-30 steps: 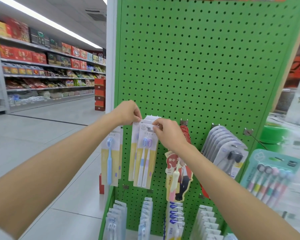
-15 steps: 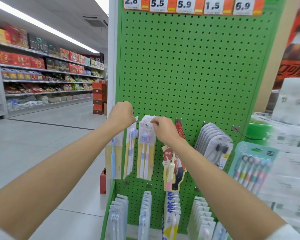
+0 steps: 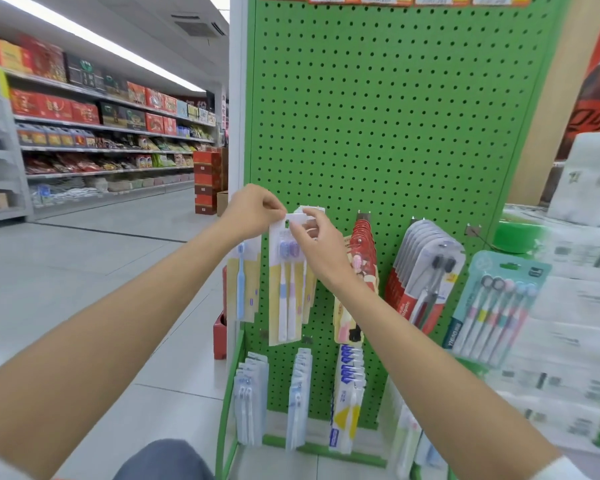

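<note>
Both hands, the left hand (image 3: 253, 211) and right hand (image 3: 317, 244), pinch the toothbrush pack (image 3: 286, 282) by its top card edge; it looks light, stiff and slightly slippery.

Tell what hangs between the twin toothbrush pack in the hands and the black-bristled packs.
Head view: red cartoon toothbrush packs hang there, partly behind the right hand pinching the twin toothbrush pack.

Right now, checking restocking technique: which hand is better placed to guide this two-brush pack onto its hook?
Probably the right hand: it pinches the two-brush pack at its top, beside the hung packs; the left hand holds the outer corner.
</note>
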`<state>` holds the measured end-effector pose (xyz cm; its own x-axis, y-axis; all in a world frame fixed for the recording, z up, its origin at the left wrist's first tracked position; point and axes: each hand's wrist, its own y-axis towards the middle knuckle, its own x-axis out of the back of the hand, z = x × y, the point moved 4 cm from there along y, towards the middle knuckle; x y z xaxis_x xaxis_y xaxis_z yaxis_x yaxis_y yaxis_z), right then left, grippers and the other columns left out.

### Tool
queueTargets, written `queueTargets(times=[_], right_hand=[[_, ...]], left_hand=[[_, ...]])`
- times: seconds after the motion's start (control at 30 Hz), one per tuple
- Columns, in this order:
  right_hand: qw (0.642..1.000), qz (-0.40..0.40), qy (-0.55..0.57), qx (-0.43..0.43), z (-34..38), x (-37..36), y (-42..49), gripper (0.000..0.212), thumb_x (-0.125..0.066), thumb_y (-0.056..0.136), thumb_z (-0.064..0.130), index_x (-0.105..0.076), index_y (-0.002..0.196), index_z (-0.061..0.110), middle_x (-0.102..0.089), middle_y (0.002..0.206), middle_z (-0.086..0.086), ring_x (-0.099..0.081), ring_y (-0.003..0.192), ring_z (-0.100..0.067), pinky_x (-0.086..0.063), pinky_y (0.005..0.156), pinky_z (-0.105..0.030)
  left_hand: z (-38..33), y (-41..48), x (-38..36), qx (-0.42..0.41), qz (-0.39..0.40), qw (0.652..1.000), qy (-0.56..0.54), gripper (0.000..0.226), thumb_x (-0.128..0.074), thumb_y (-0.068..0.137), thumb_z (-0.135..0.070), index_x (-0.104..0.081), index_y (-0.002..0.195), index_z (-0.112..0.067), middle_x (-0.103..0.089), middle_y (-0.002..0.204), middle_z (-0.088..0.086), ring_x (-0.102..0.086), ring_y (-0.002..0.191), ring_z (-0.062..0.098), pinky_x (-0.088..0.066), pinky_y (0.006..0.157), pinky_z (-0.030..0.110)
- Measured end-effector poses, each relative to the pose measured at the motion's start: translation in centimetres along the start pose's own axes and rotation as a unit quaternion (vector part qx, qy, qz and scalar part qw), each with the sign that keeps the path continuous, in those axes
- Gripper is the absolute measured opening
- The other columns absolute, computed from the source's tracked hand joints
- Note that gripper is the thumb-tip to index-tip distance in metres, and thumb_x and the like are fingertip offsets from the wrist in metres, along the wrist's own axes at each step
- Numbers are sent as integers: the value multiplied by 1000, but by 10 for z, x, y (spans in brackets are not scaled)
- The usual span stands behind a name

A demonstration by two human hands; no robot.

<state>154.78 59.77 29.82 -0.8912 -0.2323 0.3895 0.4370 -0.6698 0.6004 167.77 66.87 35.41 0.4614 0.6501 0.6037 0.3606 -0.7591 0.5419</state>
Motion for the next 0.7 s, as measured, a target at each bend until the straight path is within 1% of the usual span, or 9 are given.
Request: queueTargets(times=[0.07, 0.13, 0.27, 0.33, 0.4, 0.5, 0.6, 0.67, 0.7], right_hand=[[999, 20, 24, -33, -7, -5, -8, 52, -56, 92, 49, -50, 127, 13, -59, 100, -3, -54, 83, -21, -47, 72, -34], [998, 10, 42, -40, -17, -4, -14, 36, -57, 94, 40, -54, 113, 9, -59, 91, -5, -52, 73, -19, -44, 67, -35], [996, -17, 76, -52, -35, 3, -31, 10, -49, 100, 22, -59, 98, 20, -64, 89, 1, -55, 71, -1, -46, 65, -27], [994, -21, 83, -63, -45, 6, -41, 15, -45, 102, 17, -60, 99, 19, -60, 84, 9, -53, 68, 7, -44, 64, -20], [993, -23, 91, -69, -55, 9, -51, 23, -40, 102, 14, -63, 106, 14, -62, 89, 9, -56, 76, 2, -45, 69, -19], [991, -37, 106, -70, -67, 13, -65, 26, -37, 104, 11, -62, 104, 13, -63, 90, 9, -54, 72, 9, -41, 66, -8], [989, -26, 114, -88, -89, 9, -81, 27, -37, 104, 15, -64, 104, 8, -67, 94, -3, -58, 78, -6, -47, 71, -23], [991, -15, 97, -94, -106, 3, -89, 29, -39, 104, 21, -60, 88, 7, -62, 80, -7, -53, 70, -19, -45, 68, -35], [992, -7, 82, -100, -113, 0, -93, 31, -41, 104, 22, -56, 79, 12, -55, 69, -1, -46, 63, -15, -40, 63, -33]], left_hand=[[2, -10, -7, 26, 7, 994, -106, 10, -69, 91, -12, -74, 84, -16, -70, 81, -2, -63, 71, 11, -55, 68, 23], [8, -19, -20, 51, 4, 984, -169, 10, -70, 90, -14, -73, 83, -19, -71, 80, 0, -62, 71, 12, -56, 63, 19], [21, -36, -53, 96, 28, 959, -264, 18, -67, 93, -23, -71, 104, -10, -73, 99, 6, -68, 85, 14, -59, 73, 22], [30, -46, -72, 123, 72, 942, -304, 23, -65, 94, -26, -69, 109, -10, -74, 104, 7, -71, 95, 19, -60, 79, 27], [43, -57, -92, 135, 105, 931, -322, 25, -64, 95, -30, -69, 110, -11, -74, 107, 6, -71, 101, 22, -59, 83, 32], [64, -73, -121, 151, 110, 921, -341, 28, -64, 94, -32, -68, 115, -14, -73, 112, 3, -69, 105, 20, -59, 79, 28], [81, -90, -149, 164, 102, 906, -377, 19, -62, 95, -26, -70, 107, -12, -74, 107, 3, -71, 100, 21, -59, 81, 32], [89, -99, -165, 176, 89, 893, -405, 15, -61, 96, -20, -71, 104, -12, -76, 100, 0, -72, 91, 15, -58, 75, 28], [93, -102, -171, 183, 81, 888, -414, 15, -61, 96, -19, -71, 104, -12, -76, 98, -2, -72, 87, 13, -58, 72, 26]])
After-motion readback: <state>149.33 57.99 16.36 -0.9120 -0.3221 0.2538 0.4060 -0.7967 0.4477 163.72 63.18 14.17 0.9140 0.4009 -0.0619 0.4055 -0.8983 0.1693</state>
